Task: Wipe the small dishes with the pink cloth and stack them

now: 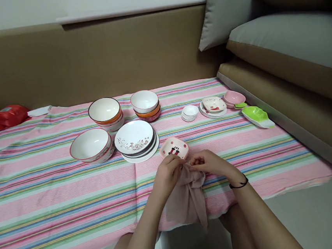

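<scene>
A dusty pink cloth [187, 196] hangs from both hands over the near edge of the striped sheet. My left hand [170, 171] pinches its upper left part, fingers closed. My right hand [207, 162] grips the upper right part with curled fingers, close to the left one. Just beyond the fingers sits a small square pink dish [174, 146] with dots and a cat motif, its near rim partly hidden by my left hand. Left of that dish is a stack of plates [134, 137], the top one white with a brown flower pattern.
Stacked bowls [90, 145] stand at the left, with more bowls [104, 111] and bowls [144, 102] behind. Small white dishes [190, 112], plates [213, 108], pink bowls [234, 98] and a green dish [256, 116] lie right, near the sofa cushions [287, 42]. A red bundle [5, 116] lies far left.
</scene>
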The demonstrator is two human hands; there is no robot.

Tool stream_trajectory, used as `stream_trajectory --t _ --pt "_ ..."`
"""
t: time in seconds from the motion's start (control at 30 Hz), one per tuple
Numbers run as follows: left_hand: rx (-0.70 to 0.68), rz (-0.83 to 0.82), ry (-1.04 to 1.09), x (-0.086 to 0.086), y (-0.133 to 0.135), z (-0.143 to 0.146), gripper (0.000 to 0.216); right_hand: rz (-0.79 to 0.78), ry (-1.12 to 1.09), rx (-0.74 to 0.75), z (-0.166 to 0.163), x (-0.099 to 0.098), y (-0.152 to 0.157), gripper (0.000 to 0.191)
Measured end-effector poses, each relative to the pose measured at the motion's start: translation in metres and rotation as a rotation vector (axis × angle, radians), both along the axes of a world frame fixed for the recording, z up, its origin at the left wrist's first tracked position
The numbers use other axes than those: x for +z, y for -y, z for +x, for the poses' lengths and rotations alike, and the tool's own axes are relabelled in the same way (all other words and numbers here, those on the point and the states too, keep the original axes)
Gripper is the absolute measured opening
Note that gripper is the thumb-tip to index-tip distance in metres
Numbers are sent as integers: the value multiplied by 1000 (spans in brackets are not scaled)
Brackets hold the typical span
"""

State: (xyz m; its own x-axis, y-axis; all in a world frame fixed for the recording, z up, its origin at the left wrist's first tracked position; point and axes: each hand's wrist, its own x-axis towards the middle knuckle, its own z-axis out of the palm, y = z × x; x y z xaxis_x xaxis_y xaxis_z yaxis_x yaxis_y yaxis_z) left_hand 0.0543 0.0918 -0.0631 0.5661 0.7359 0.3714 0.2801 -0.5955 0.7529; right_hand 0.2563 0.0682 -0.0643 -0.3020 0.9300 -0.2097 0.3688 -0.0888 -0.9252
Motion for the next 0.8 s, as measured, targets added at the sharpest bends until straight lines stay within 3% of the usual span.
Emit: stream_trajectory --t 0.2,0.43,0.57,0.63,0.73,0.8 --pt "49 33 25 2 3 -5 25 7 -184 -200 15 7 8 31" --pt "17 14 -4 11 19 -19 42 166 -542 -507 14 36 40 25" --pt "-122 -29 -97 18 40 -22 45 154 -575 -499 9 52 72 29" --pt "-93 -35 -93 22 55 -18 39 152 -552 -485 6 62 86 31" --pt "-16 -64 -27 33 79 -6 65 141 -484 -393 1 83 102 37" --pt "-25 -56 -23 46 93 0 64 177 -438 -297 -3 101 111 38"
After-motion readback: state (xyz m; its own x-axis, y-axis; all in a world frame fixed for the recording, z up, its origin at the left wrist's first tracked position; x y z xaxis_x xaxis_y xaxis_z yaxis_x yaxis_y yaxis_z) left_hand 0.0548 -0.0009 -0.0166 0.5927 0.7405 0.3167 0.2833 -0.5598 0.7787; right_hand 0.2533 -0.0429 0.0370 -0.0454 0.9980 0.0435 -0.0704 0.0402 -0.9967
